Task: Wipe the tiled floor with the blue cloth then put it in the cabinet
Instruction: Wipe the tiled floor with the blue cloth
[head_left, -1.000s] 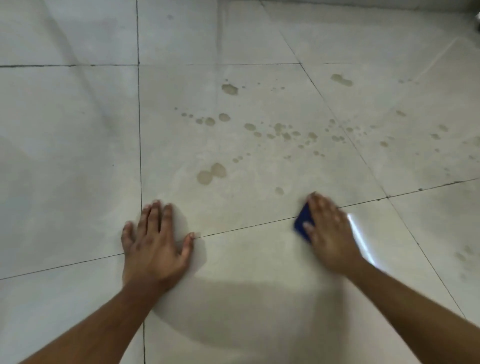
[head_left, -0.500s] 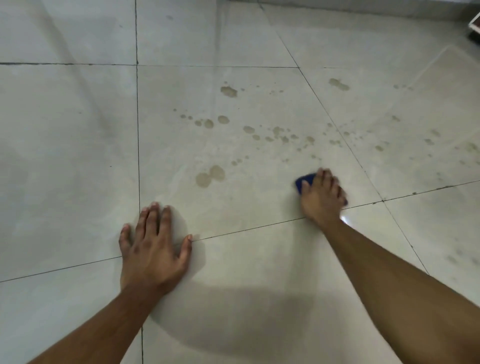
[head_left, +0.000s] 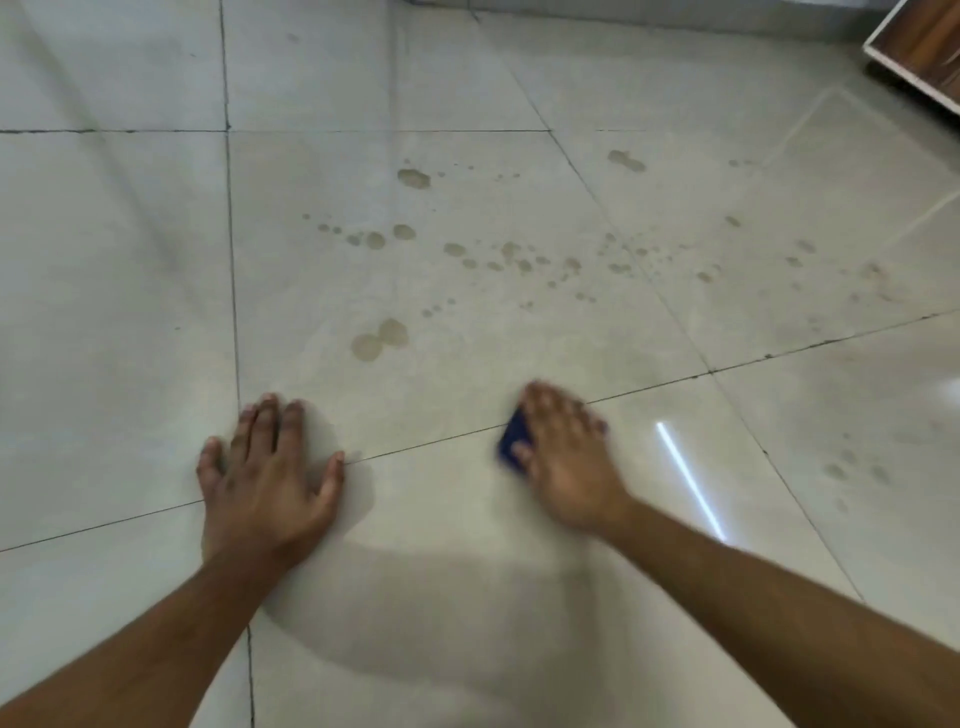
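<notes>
Floor (head_left: 519, 597) of pale tiles, spotted with brownish drips (head_left: 374, 340) ahead of both hands, well beyond the fingertips. Cabinet corner (head_left: 919, 49) at far upper right, well apart. Left hand (head_left: 267, 475) flat, fingers spread, bracing, holding nothing. Right hand (head_left: 563, 457) nearer the spots, blurred, fingers straight, pressing the blue cloth (head_left: 511, 441) down; cloth mostly hidden, peeking out on the thumb side, long axis uncertain. No readable writing or labels anywhere.
</notes>
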